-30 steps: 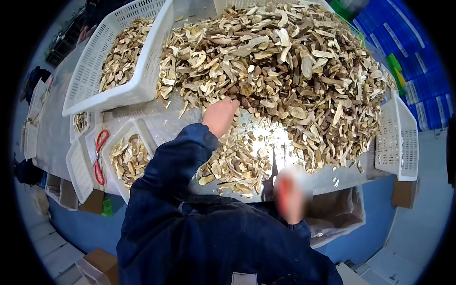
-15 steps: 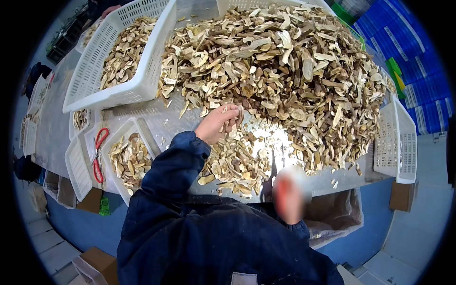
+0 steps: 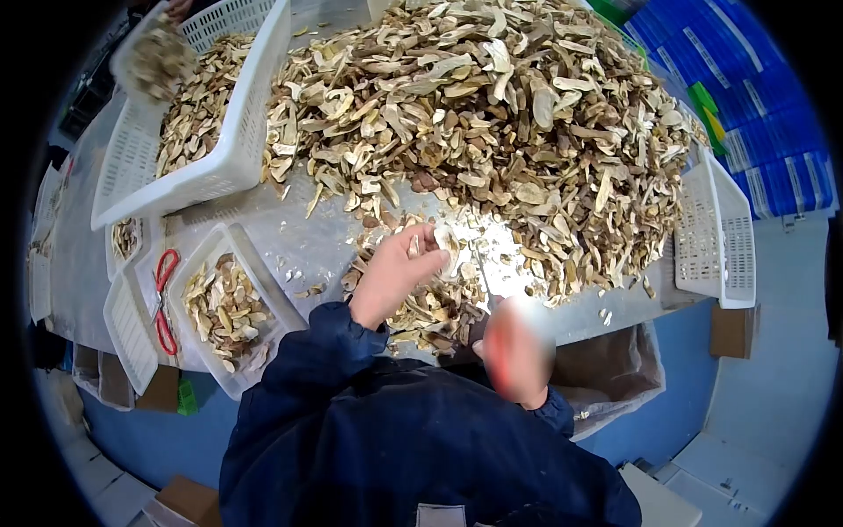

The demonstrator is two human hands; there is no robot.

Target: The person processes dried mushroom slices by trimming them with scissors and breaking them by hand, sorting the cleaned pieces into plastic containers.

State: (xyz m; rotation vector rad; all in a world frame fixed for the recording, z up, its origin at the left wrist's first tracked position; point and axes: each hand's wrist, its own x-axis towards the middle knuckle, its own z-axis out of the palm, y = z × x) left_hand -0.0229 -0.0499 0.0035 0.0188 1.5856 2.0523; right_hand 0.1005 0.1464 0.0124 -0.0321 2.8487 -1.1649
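Observation:
My left hand (image 3: pixel 391 274) pinches a pale dried slice (image 3: pixel 446 250), apparently mushroom, between thumb and fingers, above a small heap of pieces (image 3: pixel 430 312). At the table's front edge, my right hand (image 3: pixel 524 356) is closed around red-handled scissors (image 3: pixel 500 351). Blur covers much of that hand and the handle; thin blades point away from me, near the held slice. Beyond both hands rises a large pile of dried slices (image 3: pixel 492 114). A small white tray (image 3: pixel 273 299) with slices stands left of my left hand.
Another pair of red-handled scissors (image 3: pixel 164 303) lies left of the tray. A large white basket (image 3: pixel 246 114) of slices stands upper left, where another person's hand (image 3: pixel 178 9) is near a blurred load of slices. Right are a white basket (image 3: pixel 736 237) and blue crates (image 3: pixel 746 79).
My left hand has drawn back from the pile toward the scissors with a slice. My right hand has shifted slightly. A blurred load of slices has appeared over the upper-left basket. The view has shifted.

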